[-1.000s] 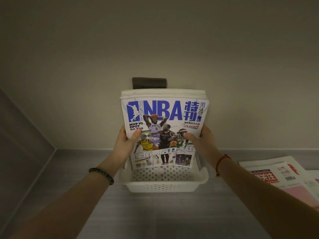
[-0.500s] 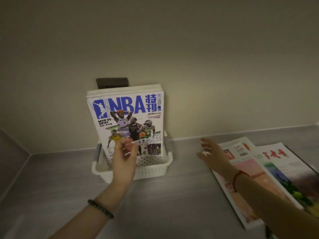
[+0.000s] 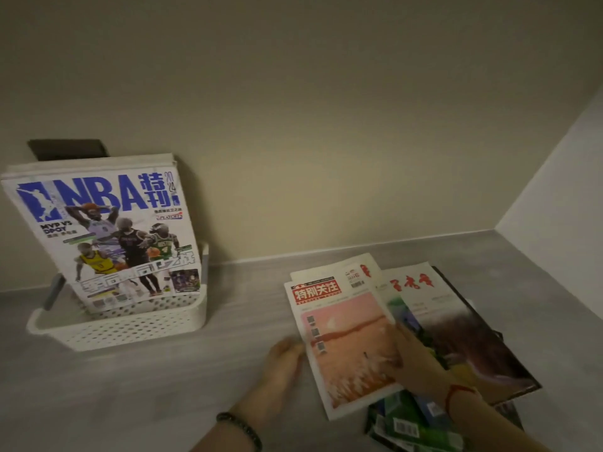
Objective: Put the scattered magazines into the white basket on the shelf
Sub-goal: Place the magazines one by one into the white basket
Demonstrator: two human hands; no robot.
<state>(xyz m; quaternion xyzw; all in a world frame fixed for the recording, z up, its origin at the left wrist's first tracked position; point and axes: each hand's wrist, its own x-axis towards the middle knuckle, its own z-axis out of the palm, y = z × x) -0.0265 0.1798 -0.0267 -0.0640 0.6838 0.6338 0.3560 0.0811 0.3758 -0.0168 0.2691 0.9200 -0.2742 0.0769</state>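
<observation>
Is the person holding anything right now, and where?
Nothing is clearly gripped: the left hand touches the left edge of the pink magazine, the right hand rests on its cover.

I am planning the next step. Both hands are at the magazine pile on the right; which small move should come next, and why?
Probably close a grip on the pink-cover magazine and lift it. It lies on top of the pile, the left hand touches its left edge, the right hand rests on its cover, and the white basket has room.
</observation>
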